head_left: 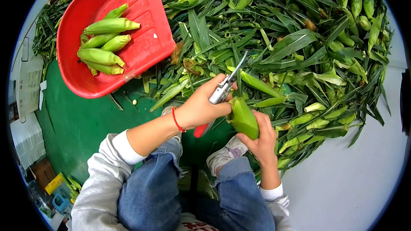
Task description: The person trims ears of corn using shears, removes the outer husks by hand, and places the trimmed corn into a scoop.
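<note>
My left hand (200,103), with a red cord bracelet at the wrist, is closed around pruning shears (221,91). Their metal blades point up and away from me, and a red handle end sticks out below the palm. In my right hand (263,138) is a green ear of corn (243,119) in its husk, gripped from the side and lower end. The ear's upper end lies against the thumb side of my left hand, below the blades. Parts of the left fingers are hidden behind the shears.
A red scoop (147,55) holding several husked ears (102,55) lies at the upper left. A big heap of corn ears and leaves (295,47) spreads across the back and right. White crates (26,139) stand at the left edge on the green floor (85,137).
</note>
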### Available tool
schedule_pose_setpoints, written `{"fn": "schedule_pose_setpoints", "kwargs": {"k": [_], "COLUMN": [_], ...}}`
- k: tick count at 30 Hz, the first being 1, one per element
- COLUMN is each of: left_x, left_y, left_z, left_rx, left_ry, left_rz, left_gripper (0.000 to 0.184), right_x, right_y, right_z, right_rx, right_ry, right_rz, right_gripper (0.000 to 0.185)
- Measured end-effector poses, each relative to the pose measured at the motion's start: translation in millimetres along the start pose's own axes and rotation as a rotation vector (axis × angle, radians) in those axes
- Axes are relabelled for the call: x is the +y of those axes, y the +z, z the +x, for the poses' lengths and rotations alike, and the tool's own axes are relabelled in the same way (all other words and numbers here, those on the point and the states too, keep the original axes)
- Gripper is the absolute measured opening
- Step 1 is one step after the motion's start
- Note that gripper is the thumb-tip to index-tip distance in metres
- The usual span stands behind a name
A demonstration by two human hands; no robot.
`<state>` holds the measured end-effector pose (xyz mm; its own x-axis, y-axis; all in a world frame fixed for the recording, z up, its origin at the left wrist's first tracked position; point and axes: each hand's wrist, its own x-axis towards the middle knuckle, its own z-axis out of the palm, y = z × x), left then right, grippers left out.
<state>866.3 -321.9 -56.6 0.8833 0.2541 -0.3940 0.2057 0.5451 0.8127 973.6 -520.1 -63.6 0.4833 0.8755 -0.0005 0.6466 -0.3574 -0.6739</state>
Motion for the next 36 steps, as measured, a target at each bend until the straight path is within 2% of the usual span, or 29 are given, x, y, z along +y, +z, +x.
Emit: {"fn": "schedule_pose_setpoints", "kwargs": {"k": [3,4,5,7,8,9,11,12,15,19,20,23,24,30,33,34,35,36], "left_x": [-2.0,-1.5,0.1,0.7,-3.4,-7.2,-11.9,-11.2,-0.8,9.8,3.7,1.7,5.2,5.0,-2.8,-5.6,-7.3,-7.4], "left_y": [2.9,1.8,1.4,1.2,3.0,6.8,14.4,15.1,21.0,21.0,19.4,16.7,20.1,22.3,21.2,19.8,18.6,17.0], "left_z": [2.7,4.6,5.2,2.4,1.8,3.0,4.8,4.9,0.0,-4.3,-2.8,-4.1,-4.7,-7.4,-5.9,-6.2,-7.6,-10.7], "left_rx": [0.082,0.104,0.127,0.149,0.138,0.12,0.109,0.12,0.192,0.177,0.131,0.009,-0.031,-0.15,-0.15,-0.161,-0.171,-0.092], "left_ry": [-0.148,-0.184,-0.219,-0.126,-0.069,-0.007,0.209,0.176,0.019,-0.086,-0.036,0.015,0.039,0.047,0.085,0.107,0.13,0.096], "left_rz": [-0.231,-0.27,-0.31,-0.246,-0.201,-0.157,0.214,0.145,-0.174,-0.5,-0.535,-0.614,-0.641,-0.715,-0.74,-0.731,-0.723,-0.628], "left_gripper": [0.036,0.035,0.033,0.036,0.036,0.037,0.036,0.036,0.036,0.038,0.043,0.051,0.05,0.05,0.051,0.052,0.053,0.054], "right_x": [3.2,1.9,1.9,0.0,-12.8,-24.6,-40.8,-34.3,-36.1,-26.0,-26.3,-36.3,-26.8,-4.9,-16.8,-14.8,-15.2,-17.7], "right_y": [20.7,24.3,22.7,18.4,9.5,6.1,6.9,9.3,9.2,18.4,18.1,7.3,9.4,14.1,13.2,8.8,11.8,15.7], "right_z": [0.3,7.4,7.4,6.0,8.2,13.9,34.2,38.5,39.7,38.8,39.4,44.7,42.0,36.4,46.3,38.7,37.4,37.3], "right_rx": [0.078,0.134,0.178,0.263,0.218,0.187,0.129,0.197,0.244,0.375,0.392,0.476,0.45,0.347,0.474,0.369,0.433,0.489], "right_ry": [0.028,-0.019,0.049,0.188,0.238,0.18,0.043,-0.016,0.062,0.468,0.487,0.607,0.598,0.663,0.782,0.596,0.503,0.412], "right_rz": [0.234,0.174,0.138,0.074,0.062,0.005,-0.11,-0.104,0.077,1.117,1.288,1.415,1.436,1.783,1.596,1.569,1.374,1.178], "right_gripper": [0.064,0.056,0.051,0.041,0.031,0.028,0.026,0.022,0.022,0.027,0.03,0.028,0.036,0.032,0.028,0.028,0.028,0.03]}}
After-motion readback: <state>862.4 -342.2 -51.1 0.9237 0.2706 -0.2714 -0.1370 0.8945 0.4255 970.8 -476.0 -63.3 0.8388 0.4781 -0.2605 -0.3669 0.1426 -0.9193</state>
